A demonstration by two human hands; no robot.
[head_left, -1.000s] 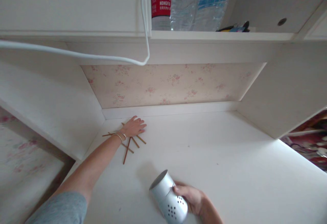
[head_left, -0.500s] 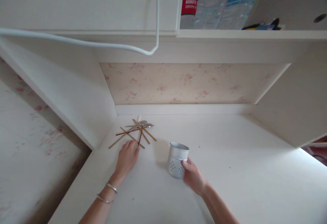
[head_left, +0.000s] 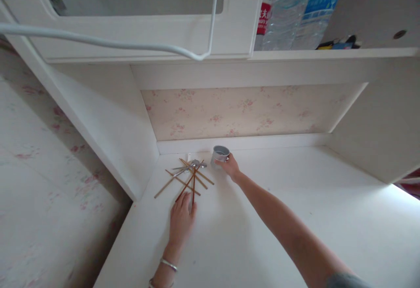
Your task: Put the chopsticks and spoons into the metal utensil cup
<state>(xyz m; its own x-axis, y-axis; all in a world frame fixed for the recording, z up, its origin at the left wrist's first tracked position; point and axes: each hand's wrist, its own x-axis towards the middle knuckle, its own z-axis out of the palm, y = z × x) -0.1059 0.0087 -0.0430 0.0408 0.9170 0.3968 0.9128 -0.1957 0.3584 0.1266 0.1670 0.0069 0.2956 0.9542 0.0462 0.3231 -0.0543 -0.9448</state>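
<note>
My right hand (head_left: 229, 165) is wrapped round a silver metal utensil holder (head_left: 219, 156), upright near the back of the white tabletop. Its lower part is hidden by my fingers. To its left lies a loose pile of wooden chopsticks (head_left: 166, 188), crossing one another, with several metal spoons (head_left: 195, 163) among them. My left hand (head_left: 182, 220) rests low at the front of the pile, thumb and fingers apart. Its fingertips are at the near ends of two dark chopsticks (head_left: 186, 186) that spread in a V. Whether they grip them is hard to see.
A white panel (head_left: 111, 126) bounds the tabletop (head_left: 262, 235) on the left. Overhead, a shelf (head_left: 328, 54) carries plastic water bottles (head_left: 295, 16). A white cable (head_left: 131, 45) hangs in front of the cabinet door (head_left: 147, 29).
My right hand has carried the utensil holder back towards the wall, beside the pile. One dark chopstick has swung round, its near end now at my left fingers. The view has shifted.
</note>
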